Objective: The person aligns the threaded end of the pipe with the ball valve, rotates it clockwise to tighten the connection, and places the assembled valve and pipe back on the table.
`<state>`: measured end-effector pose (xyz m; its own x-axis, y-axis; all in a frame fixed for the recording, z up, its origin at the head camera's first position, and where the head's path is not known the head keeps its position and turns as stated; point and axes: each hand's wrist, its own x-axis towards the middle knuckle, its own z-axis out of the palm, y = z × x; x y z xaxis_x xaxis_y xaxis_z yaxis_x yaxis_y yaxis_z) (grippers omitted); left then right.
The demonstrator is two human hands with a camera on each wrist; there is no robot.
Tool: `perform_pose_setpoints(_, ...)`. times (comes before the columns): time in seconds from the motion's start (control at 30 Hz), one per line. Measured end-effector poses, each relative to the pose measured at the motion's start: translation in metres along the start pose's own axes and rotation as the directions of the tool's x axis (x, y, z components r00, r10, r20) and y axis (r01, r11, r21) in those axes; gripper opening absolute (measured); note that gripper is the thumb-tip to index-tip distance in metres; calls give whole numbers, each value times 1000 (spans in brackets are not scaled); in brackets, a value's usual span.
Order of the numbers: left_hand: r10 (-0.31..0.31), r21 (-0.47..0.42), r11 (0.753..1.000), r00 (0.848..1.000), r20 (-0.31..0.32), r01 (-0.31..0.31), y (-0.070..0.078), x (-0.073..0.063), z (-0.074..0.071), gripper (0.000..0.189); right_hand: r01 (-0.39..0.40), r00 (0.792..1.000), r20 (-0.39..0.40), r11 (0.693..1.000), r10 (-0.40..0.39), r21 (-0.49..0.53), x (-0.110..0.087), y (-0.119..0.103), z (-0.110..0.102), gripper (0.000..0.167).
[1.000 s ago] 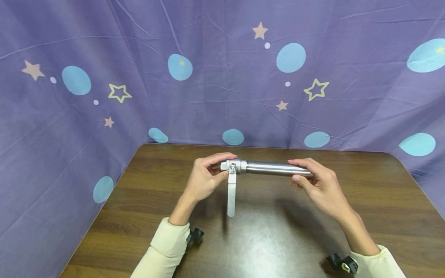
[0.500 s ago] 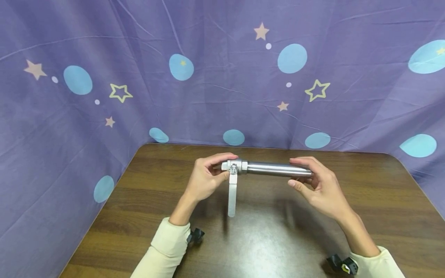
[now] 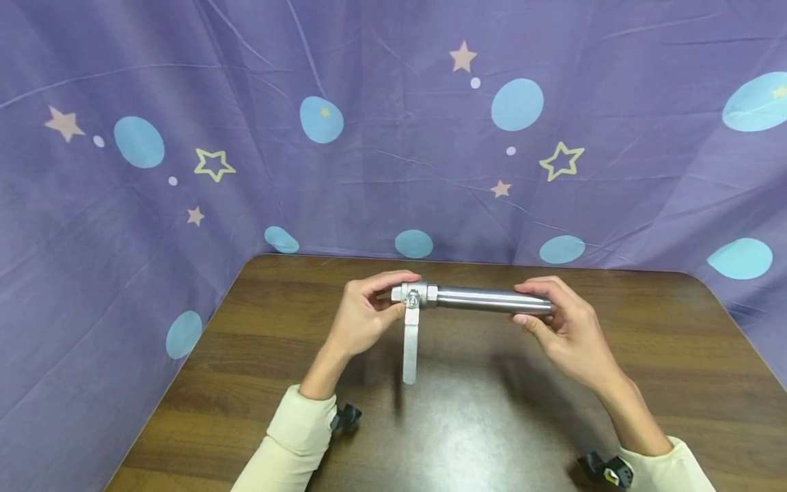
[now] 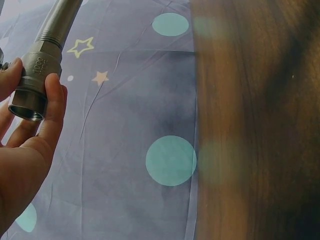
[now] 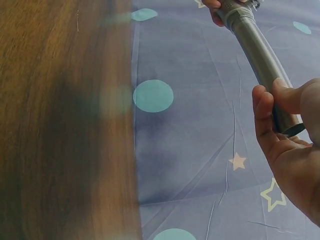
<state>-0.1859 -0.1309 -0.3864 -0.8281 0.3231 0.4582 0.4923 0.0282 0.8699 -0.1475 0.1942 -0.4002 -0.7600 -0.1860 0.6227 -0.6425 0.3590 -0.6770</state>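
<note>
A ball valve [image 3: 424,294] with a flat lever handle [image 3: 410,348] is held above the table by my left hand [image 3: 365,314], thumb in front and fingers behind its body. From its right side runs a shiny metal pipe [image 3: 479,298], joined to the valve, with a few threads [image 4: 47,37] showing at the joint in the left wrist view. My right hand [image 3: 568,328] grips the pipe near its free end, thumb and fingers on opposite sides. The valve's open left end [image 4: 28,111] faces the left wrist camera. The lever points toward the front of the table.
A brown wooden table [image 3: 277,307] lies beneath the hands. Behind it and on the left hangs a purple curtain [image 3: 369,191] with stars and blue spots. Small black devices sit at the left wrist [image 3: 347,417] and the right wrist [image 3: 605,468].
Half a second ago my right thumb stood away from the pipe; now it is back against it. The left hand, valve and pipe have hardly moved.
</note>
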Motion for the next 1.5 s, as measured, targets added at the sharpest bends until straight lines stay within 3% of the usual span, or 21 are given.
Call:
perform_pose_setpoints(0.9, 16, 21, 1000, 1000, -5, -16, -1, 1, -1, 45, 19, 1000, 4, 1000, -19, -22, 1, 4, 2, 52)
perform_pose_setpoints(1.5, -9, 8, 1000, 1000, -1, 9, 1, 0, 0, 46, -12, 999, 32, 997, 14, -75, -1, 3, -3, 51)
